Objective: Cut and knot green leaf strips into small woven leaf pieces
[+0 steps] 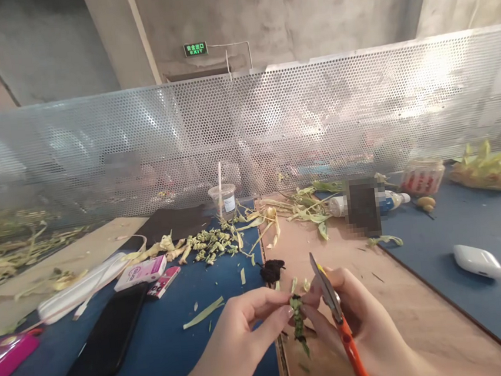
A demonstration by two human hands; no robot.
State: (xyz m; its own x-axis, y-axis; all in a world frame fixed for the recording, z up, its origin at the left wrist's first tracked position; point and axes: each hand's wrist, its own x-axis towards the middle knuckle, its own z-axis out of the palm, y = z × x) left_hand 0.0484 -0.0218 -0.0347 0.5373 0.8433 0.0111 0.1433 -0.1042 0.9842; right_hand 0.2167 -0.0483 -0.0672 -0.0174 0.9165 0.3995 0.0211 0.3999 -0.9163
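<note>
Black phone (105, 344) on blue tabletop (165, 335)

Glare whitens the perforated panel (245, 129) (outer edges stretched, blurry)

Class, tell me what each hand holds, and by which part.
The left hand and right hand pinch a knotted green piece near its upper end. The right also holds orange-handled scissors, exact grip partly hidden.

"安全出口 EXIT" on green sign (195, 49)
</note>
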